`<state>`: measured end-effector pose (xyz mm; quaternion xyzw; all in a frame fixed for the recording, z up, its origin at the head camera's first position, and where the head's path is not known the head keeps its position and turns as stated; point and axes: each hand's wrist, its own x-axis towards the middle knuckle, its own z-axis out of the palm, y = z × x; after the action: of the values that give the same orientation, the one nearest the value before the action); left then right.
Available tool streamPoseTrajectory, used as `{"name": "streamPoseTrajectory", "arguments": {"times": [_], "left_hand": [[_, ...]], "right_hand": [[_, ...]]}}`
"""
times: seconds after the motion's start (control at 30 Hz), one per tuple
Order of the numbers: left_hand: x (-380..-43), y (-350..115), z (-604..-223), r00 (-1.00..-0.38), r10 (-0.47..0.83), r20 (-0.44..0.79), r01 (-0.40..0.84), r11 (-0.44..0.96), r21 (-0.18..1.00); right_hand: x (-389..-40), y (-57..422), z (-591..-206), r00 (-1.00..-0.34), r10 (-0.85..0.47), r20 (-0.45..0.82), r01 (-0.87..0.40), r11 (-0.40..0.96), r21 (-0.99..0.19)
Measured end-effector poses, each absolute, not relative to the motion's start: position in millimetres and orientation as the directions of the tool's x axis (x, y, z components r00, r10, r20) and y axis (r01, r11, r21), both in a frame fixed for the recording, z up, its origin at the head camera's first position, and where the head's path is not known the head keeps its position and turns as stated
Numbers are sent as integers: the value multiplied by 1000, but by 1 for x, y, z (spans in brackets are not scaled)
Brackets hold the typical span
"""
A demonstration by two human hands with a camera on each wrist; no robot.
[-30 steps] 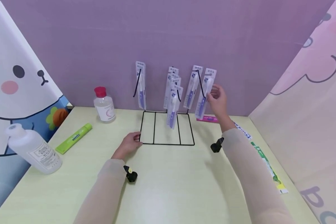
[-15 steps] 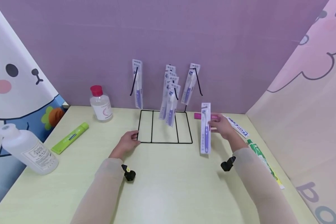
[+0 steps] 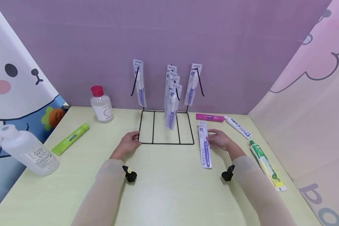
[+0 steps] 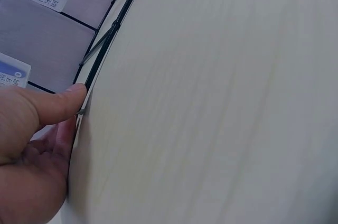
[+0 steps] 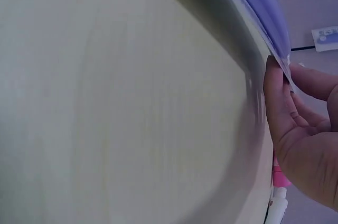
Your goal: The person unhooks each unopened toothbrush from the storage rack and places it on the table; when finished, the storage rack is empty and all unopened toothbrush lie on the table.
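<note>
My right hand (image 3: 219,140) pinches a packaged purple toothbrush (image 3: 205,149) by its right edge, low over the table right of the black wire rack (image 3: 166,144). In the right wrist view, thumb and fingertips hold the edge of the toothbrush pack (image 5: 259,7). My left hand (image 3: 129,142) holds the rack's front left corner; in the left wrist view the thumb of the left hand (image 4: 42,108) lies on the wire (image 4: 100,57). Packaged toothbrushes hang on the rack's hooks: one pack (image 3: 139,83) left, several overlapping packs (image 3: 173,105) in the middle, another pack (image 3: 193,84) right.
A red-capped bottle (image 3: 102,105), a green tube (image 3: 70,139) and a tilted white bottle (image 3: 31,152) are at the left. Along the right lie a pink tube (image 3: 210,118), a white tube (image 3: 237,127) and a green-yellow tube (image 3: 266,164). A purple wall (image 3: 169,31) stands behind.
The right hand has taken a toothbrush pack off the right hook and brought it down toward the table, tilting it flatter. My left hand has stayed on the rack corner.
</note>
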<state>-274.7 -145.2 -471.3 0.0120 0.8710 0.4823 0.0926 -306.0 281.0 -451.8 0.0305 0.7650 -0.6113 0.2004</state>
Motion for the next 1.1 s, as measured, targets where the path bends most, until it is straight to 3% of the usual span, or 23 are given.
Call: {"name": "streamPoseTrajectory", "arguments": {"times": [0.27, 0.63, 0.83, 0.97, 1.1], "left_hand": [[-275, -146, -471, -985, 111, -135, -55, 540, 840], [-276, -147, -471, -985, 112, -130, -52, 524, 850], [-276, -145, -472, -985, 119, -123, -42, 529, 848], [-275, -145, -471, -986, 115, -123, -45, 526, 849], [-275, -146, -472, -985, 105, -134, -61, 519, 853]], "right_hand": [[-306, 278, -456, -912, -146, -385, 314, 359, -879], [-306, 268, -449, -941, -77, -331, 213, 627, -750], [-312, 269, -437, -942, -105, -318, 169, 672, -721], [-331, 263, -419, -969, -137, -207, 70, 652, -755], [-354, 243, -393, -994, -106, 10, -71, 595, -801]]}}
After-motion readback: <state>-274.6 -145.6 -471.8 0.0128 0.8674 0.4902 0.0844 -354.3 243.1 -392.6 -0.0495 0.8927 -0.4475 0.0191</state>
